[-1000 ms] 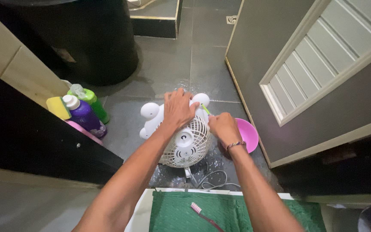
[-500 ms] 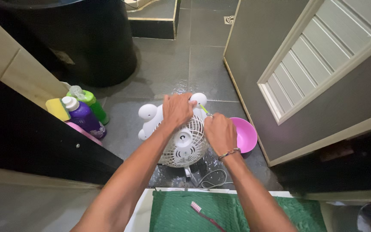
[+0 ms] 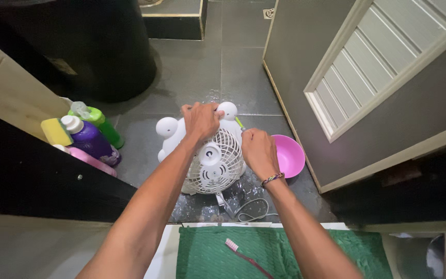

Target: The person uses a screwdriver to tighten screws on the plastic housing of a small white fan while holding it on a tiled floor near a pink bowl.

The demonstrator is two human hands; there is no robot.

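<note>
White plastic fan (image 3: 213, 161), round with a ribbed wire-like grille, lies face up on the wet grey floor tiles (image 3: 192, 67). My left hand (image 3: 200, 121) is clamped over its top rim. My right hand (image 3: 257, 151) is closed around a thin green-handled brush (image 3: 239, 123) at the grille's edge. A glossy pink bowl (image 3: 290, 156) sits just beside, bottles (image 3: 95, 135) stand to the left, and a toothbrush (image 3: 244, 256) lies on the shaggy green mat (image 3: 207, 253) nearer me.
</note>
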